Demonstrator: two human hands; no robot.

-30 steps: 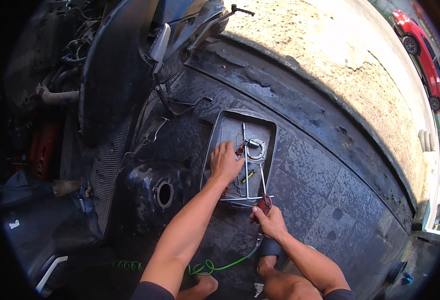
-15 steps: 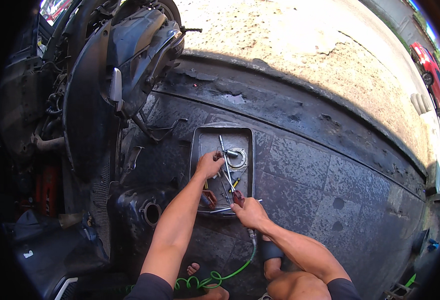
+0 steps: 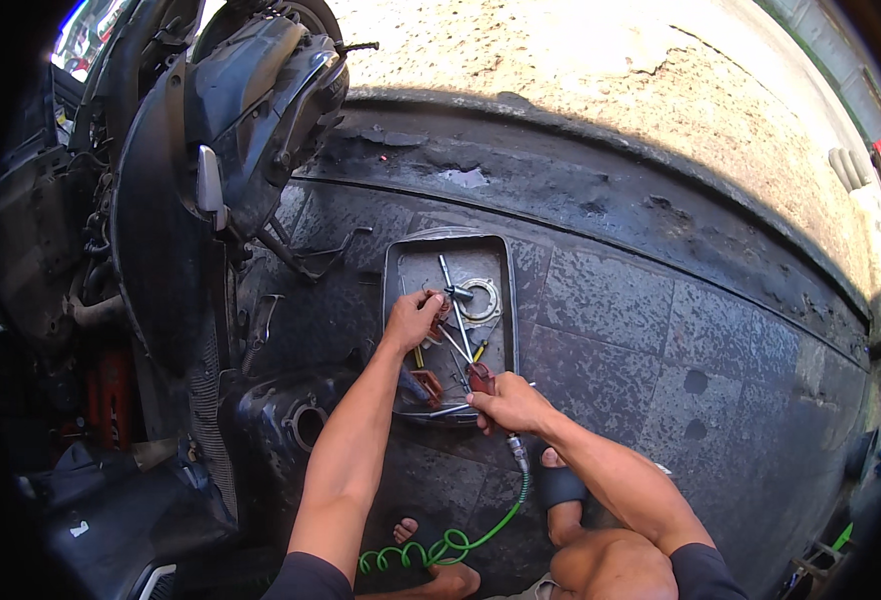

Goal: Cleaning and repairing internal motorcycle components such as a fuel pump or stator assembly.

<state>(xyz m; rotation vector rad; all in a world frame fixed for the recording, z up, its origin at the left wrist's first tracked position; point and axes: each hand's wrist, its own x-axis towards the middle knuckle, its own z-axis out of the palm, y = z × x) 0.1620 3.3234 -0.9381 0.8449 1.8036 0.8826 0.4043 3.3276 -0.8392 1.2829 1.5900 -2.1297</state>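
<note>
Over a dark tray (image 3: 510,340), my right hand (image 3: 517,402) is wrapped round a red air blow gun (image 3: 480,377). Its long thin nozzle slants up and left toward my left hand, and a green coiled hose (image 3: 486,540) is joined to its lower end. My left hand (image 3: 411,320) pinches a small reddish-brown part (image 3: 443,312), mostly covered by the fingers. Beside it lie a T-handle wrench (image 3: 446,270) and a round silver metal ring (image 3: 494,300). Lower in the tray rests a brown block-like piece (image 3: 426,386) among several slim tools.
A dark partly stripped scooter (image 3: 251,110) stands on the left, its kickstand (image 3: 336,262) reaching toward the tray. A black tank-like part (image 3: 286,415) sits left of my left forearm. Dark floor tiles (image 3: 611,300) spread to the right, up to a sunlit rough strip (image 3: 561,60).
The view has shifted a little. My left hand still pinches the small part and my right hand still grips the blow gun; its nozzle stays near the left hand.
</note>
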